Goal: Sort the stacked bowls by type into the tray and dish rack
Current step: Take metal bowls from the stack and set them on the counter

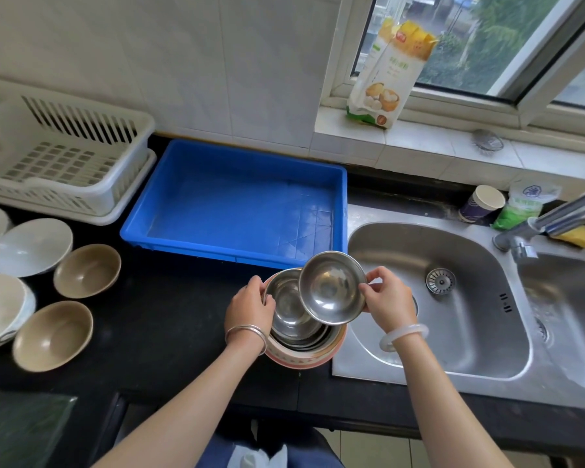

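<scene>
While the left hand (pixel 249 307) curls its fingers over the near-left rim of the nested stack (pixel 294 336) on the black counter (pixel 169 332), apparently to steady it, the right hand (pixel 387 298) pinches the right rim of the top stainless steel bowl (pixel 331 287) between thumb and fingertips. It holds that bowl tilted above the steel bowls beneath, which sit inside a pink-patterned bowl (pixel 304 361). Blue tray (pixel 343 204) lies just behind the stack and the white dish rack (pixel 81 184) beside it to the left, both likely within reach; tan bowls (pixel 87 270) and white bowls (pixel 31 246) stand apart at the counter's left.
</scene>
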`<state>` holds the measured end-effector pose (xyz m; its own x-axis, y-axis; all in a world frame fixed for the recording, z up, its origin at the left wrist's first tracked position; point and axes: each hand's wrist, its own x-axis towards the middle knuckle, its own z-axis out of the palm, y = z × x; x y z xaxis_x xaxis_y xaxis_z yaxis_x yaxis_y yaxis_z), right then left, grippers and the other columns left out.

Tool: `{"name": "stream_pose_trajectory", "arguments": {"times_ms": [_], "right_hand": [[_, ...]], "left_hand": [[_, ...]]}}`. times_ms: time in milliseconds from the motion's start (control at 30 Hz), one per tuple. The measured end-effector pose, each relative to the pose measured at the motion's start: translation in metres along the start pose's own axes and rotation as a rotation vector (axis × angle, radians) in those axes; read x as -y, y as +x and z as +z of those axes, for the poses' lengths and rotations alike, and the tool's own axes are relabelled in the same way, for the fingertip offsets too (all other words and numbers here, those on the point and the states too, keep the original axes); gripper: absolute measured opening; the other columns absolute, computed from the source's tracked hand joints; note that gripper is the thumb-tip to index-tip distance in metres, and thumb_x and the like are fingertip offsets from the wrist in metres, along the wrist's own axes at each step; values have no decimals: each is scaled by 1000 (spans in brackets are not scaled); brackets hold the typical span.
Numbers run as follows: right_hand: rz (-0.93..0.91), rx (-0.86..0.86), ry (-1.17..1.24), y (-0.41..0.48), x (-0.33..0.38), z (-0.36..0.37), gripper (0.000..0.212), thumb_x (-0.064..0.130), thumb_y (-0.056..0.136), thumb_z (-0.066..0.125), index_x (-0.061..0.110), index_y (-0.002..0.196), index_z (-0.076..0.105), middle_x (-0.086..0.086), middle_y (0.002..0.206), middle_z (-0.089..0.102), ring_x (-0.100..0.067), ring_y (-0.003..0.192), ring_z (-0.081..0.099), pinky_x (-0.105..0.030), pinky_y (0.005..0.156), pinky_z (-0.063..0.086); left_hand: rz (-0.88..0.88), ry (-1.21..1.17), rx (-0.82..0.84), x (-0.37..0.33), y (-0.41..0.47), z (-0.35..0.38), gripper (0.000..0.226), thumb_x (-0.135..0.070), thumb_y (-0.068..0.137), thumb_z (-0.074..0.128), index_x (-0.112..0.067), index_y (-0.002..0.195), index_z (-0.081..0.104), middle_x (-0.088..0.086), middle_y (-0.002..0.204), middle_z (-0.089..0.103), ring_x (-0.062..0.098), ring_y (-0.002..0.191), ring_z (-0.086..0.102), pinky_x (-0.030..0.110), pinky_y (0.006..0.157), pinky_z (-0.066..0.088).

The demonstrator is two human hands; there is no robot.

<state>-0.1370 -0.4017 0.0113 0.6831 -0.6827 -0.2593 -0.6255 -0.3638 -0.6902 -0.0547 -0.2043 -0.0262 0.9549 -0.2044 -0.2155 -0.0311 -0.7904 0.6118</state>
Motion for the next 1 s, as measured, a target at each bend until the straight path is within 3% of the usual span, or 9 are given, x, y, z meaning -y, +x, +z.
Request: {"name": "stream_pose_trajectory", "arguments": {"times_ms": [133, 300, 400, 467, 567, 667, 767, 833, 1000], "right_hand": [[8, 26, 25, 1, 2, -1, 2, 10, 85, 59, 12, 84, 59, -14, 72, 71, -26, 62, 70, -43, 71, 59], [-9, 64, 88, 6, 8, -6, 9, 10, 84, 60, 14, 90, 65, -3, 70, 70, -10, 51, 67, -17, 50, 55], [-36, 99, 191, 9, 19, -6, 13, 6, 84, 60, 15, 91, 66, 0, 69, 68, -6, 47, 66, -23, 54, 58], [-58, 137, 238, 11, 30, -5, 13, 6, 83, 60, 15, 89, 67, -2, 69, 69, -8, 51, 67, -27, 57, 59], [-92, 209, 307, 13, 51, 4, 14, 6, 83, 61, 19, 82, 66, -7, 68, 69, -12, 54, 69, -22, 53, 56], [-134, 273, 297, 16, 74, 22, 14, 7, 82, 63, 21, 80, 65, -10, 72, 70, -15, 54, 69, -22, 52, 55], [-157, 335, 253, 17, 93, 55, 10, 8, 83, 62, 18, 83, 65, -12, 77, 70, -17, 55, 70, -26, 57, 57], [-165, 376, 230, 15, 105, 82, 9, 5, 82, 60, 11, 87, 65, -14, 80, 69, -14, 51, 68, -22, 52, 56], [-158, 471, 166, 6, 130, 155, 8, 4, 82, 58, 10, 85, 62, -20, 97, 66, -29, 70, 69, -31, 60, 60]], "left_hand": [[16, -16, -57, -8, 2, -3, 18, -21, 89, 54, -15, 72, 49, -1, 82, 51, 17, 76, 52, 25, 60, 39], [-43, -116, -50, -13, 5, -14, 20, -22, 90, 53, -17, 71, 50, -3, 67, 53, 9, 56, 48, 18, 47, 32], [-95, -186, -54, -10, 6, -31, 17, -22, 89, 54, -16, 74, 54, -5, 65, 55, 9, 58, 52, 19, 47, 35], [-141, -236, -61, -3, 6, -44, 15, -21, 88, 55, -14, 75, 56, -2, 68, 59, 15, 63, 58, 25, 52, 47], [-249, -393, -70, 18, 5, -64, 8, -17, 86, 58, -15, 78, 58, 3, 78, 66, 18, 73, 65, 34, 62, 58], [-359, -531, -122, 47, -2, -81, 13, -12, 85, 60, -20, 75, 58, 4, 81, 67, 16, 76, 66, 26, 51, 56], [-483, -643, -188, 79, -12, -96, 16, -9, 84, 61, -19, 71, 59, 8, 81, 67, 18, 76, 66, 26, 48, 55], [-559, -689, -239, 102, -21, -102, 18, -7, 83, 62, -18, 69, 58, 11, 82, 67, 20, 76, 65, 25, 44, 55], [-710, -704, -336, 152, -39, -109, 16, -6, 81, 62, -14, 68, 56, 16, 83, 65, 29, 80, 64, 33, 55, 59]]}}
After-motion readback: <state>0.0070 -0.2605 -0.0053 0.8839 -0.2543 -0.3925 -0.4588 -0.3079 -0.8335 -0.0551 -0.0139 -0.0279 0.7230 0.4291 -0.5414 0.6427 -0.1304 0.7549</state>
